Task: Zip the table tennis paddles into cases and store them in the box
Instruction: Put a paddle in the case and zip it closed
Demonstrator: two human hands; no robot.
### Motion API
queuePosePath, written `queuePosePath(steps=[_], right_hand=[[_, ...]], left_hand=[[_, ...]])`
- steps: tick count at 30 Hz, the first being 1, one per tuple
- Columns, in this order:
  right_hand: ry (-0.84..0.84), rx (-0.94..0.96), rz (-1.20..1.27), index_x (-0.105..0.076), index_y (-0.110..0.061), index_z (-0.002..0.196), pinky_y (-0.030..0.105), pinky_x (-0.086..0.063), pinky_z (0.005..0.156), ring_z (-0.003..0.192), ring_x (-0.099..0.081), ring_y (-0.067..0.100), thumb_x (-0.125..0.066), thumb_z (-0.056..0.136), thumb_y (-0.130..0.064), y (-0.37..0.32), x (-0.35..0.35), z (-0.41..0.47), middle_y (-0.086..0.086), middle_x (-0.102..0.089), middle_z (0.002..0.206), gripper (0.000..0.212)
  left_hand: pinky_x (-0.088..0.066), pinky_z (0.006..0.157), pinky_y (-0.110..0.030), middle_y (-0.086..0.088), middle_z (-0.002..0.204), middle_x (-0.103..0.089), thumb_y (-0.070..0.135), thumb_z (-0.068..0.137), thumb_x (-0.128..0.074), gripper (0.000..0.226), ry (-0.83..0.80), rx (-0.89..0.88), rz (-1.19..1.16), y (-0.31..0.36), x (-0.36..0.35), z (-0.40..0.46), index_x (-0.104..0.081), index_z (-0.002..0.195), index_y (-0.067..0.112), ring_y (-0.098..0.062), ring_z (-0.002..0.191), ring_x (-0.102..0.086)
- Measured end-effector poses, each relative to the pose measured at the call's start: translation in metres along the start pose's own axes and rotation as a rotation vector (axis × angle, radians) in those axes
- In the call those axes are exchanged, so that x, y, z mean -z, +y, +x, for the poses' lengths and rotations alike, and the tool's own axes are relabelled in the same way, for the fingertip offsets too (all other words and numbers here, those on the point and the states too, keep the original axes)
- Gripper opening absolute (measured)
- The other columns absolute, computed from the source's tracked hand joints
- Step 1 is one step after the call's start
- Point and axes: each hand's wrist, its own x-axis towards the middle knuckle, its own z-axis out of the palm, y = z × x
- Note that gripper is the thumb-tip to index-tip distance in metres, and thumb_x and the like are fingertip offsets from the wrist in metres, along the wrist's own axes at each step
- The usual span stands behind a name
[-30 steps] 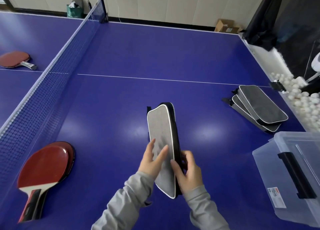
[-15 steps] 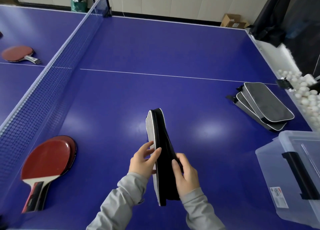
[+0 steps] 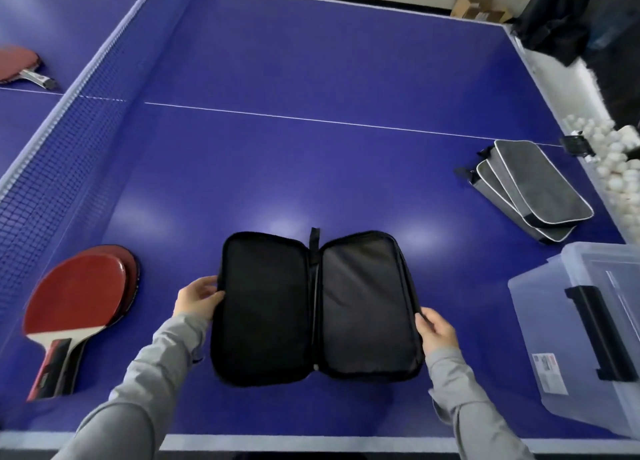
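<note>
Fingers of left hand (image 3: 197, 297) and right hand (image 3: 437, 331) gripping case (image 3: 317, 307) edges, spreading it flat, readying for paddles (image 3: 74, 303).

Two bare hands, left hand (image 3: 196, 298) and right hand (image 3: 437, 331), no gloves, rings or watch visible. Both forearms in long light grey soft-fabric sleeves: left sleeve (image 3: 145, 383), right sleeve (image 3: 464, 400). Cuffs reach wrists, creased folds near cuffs. No logos or markings visible.
</note>
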Motion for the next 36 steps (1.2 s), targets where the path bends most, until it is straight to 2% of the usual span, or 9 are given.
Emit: queuePosePath(steps=[2, 5, 8, 11, 14, 17, 20, 27, 36], right_hand=[[0.008, -0.058, -0.025, -0.06, 0.008, 0.101, 0.015, -0.045, 0.066, 0.086, -0.055, 0.024, -0.048, 0.091, 0.004, 0.012, -0.002, 0.008, 0.031, -0.063, 0.102, 0.016], [0.008, -0.111, -0.129, -0.06, 0.008, 0.103, 0.03, -0.047, 0.08, 0.098, -0.06, 0.038, -0.05, 0.091, 0.0, 0.024, -0.009, 0.019, 0.021, -0.064, 0.096, 0.017], [0.069, -0.106, -0.322, -0.06, 0.001, 0.109, 0.037, -0.043, 0.087, 0.099, -0.059, 0.038, -0.055, 0.09, -0.008, 0.027, -0.013, 0.021, 0.02, -0.066, 0.102, 0.022], [0.171, 0.22, -0.48, -0.058, 0.003, 0.115, 0.043, -0.045, 0.087, 0.096, -0.058, 0.041, -0.068, 0.08, -0.004, 0.023, -0.021, 0.013, 0.025, -0.061, 0.107, 0.038], [0.044, 0.563, -0.744, -0.057, -0.001, 0.123, 0.05, -0.049, 0.087, 0.109, -0.056, 0.044, -0.079, 0.069, -0.015, 0.021, -0.04, 0.005, 0.024, -0.058, 0.121, 0.059], [-0.297, 0.568, -1.005, -0.026, -0.025, 0.146, 0.049, -0.027, 0.111, 0.143, -0.016, 0.035, -0.06, 0.084, -0.042, 0.023, -0.063, 0.003, 0.011, -0.019, 0.155, 0.072], [-0.425, 0.539, -1.16, 0.0, -0.037, 0.147, 0.048, -0.005, 0.116, 0.144, 0.014, 0.027, -0.044, 0.089, -0.052, 0.038, -0.069, 0.012, -0.002, 0.014, 0.157, 0.074], [-0.458, 0.583, -1.195, 0.011, -0.04, 0.143, 0.042, 0.0, 0.117, 0.144, 0.017, 0.023, -0.042, 0.089, -0.056, 0.048, -0.056, 0.025, -0.007, 0.03, 0.148, 0.077], [-0.461, 0.536, -1.243, 0.005, -0.04, 0.145, 0.044, -0.004, 0.117, 0.145, 0.015, 0.024, -0.043, 0.09, -0.054, 0.039, -0.061, 0.02, -0.005, 0.019, 0.156, 0.075]], left_hand=[[-0.051, 0.063, -0.027, -0.016, 0.09, -0.062, -0.006, 0.083, -0.061, 0.034, -0.019, 0.002, -0.02, -0.011, -0.004, 0.013, -0.06, 0.117, -0.002, -0.024, 0.065, -0.053], [-0.05, 0.091, -0.046, -0.018, 0.101, -0.066, -0.001, 0.083, -0.063, 0.032, 0.009, 0.01, 0.002, -0.02, -0.013, 0.026, -0.062, 0.115, 0.004, -0.032, 0.092, -0.062], [-0.041, 0.102, -0.041, -0.016, 0.12, -0.061, 0.006, 0.082, -0.066, 0.046, 0.067, -0.079, 0.123, -0.017, -0.023, 0.022, -0.054, 0.127, 0.009, -0.033, 0.112, -0.057], [-0.029, 0.108, -0.044, -0.013, 0.148, -0.034, 0.027, 0.075, -0.076, 0.082, 0.144, -0.313, 0.422, -0.015, -0.036, 0.001, -0.033, 0.144, 0.012, -0.033, 0.134, -0.035], [-0.012, 0.115, -0.04, 0.001, 0.159, 0.0, 0.061, 0.068, -0.068, 0.108, 0.065, -0.519, 0.783, -0.021, -0.063, -0.028, -0.007, 0.15, 0.026, -0.021, 0.147, -0.003], [0.007, 0.116, -0.039, 0.01, 0.146, 0.037, 0.081, 0.066, -0.048, 0.115, -0.117, -0.509, 0.989, -0.037, -0.091, -0.041, 0.031, 0.135, 0.034, -0.013, 0.136, 0.031], [0.008, 0.116, -0.042, 0.011, 0.142, 0.043, 0.085, 0.064, -0.041, 0.114, -0.161, -0.471, 1.069, -0.054, -0.092, -0.03, 0.036, 0.131, 0.036, -0.011, 0.132, 0.035], [0.013, 0.113, -0.034, 0.016, 0.142, 0.045, 0.094, 0.054, -0.027, 0.111, -0.156, -0.53, 1.128, -0.062, -0.076, -0.012, 0.037, 0.131, 0.046, -0.006, 0.131, 0.039], [0.011, 0.115, -0.038, 0.014, 0.137, 0.049, 0.088, 0.064, -0.034, 0.108, -0.189, -0.524, 1.179, -0.056, -0.075, -0.016, 0.043, 0.125, 0.043, -0.012, 0.13, 0.04]])
